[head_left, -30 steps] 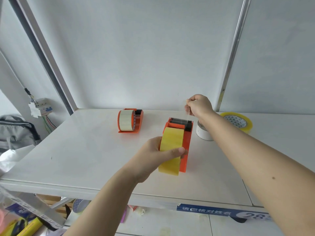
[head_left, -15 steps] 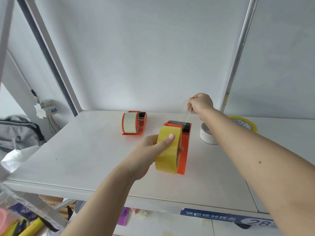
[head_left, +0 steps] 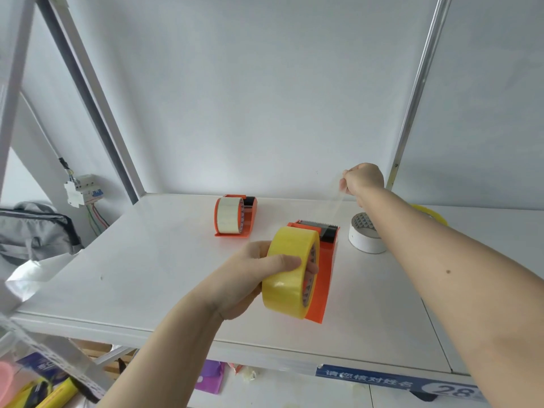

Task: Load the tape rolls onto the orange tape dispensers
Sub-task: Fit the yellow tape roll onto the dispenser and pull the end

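Observation:
My left hand [head_left: 253, 278] grips a yellow tape roll [head_left: 290, 272], thumb across its face, held against the left side of an orange tape dispenser [head_left: 322, 269] whose toothed blade points away from me. My right hand [head_left: 363, 179] is raised above and behind the dispenser, fingers pinched on the free end of a clear tape strip [head_left: 337, 198] stretched from the roll. A second orange dispenser [head_left: 235, 217] with a pale roll in it stands farther back on the white shelf [head_left: 147, 260].
A white tape roll [head_left: 366, 235] lies flat right of the dispenser, and a yellow roll [head_left: 432, 214] shows behind my right forearm. Metal uprights frame the shelf. A grey bag [head_left: 32, 231] and a breaker box [head_left: 84, 189] sit at the left; clutter lies below the shelf edge.
My right hand has risen and drawn the clear strip farther out from the roll. My left hand has kept its hold on the yellow roll at the dispenser, with the thumb shifted across the roll's face.

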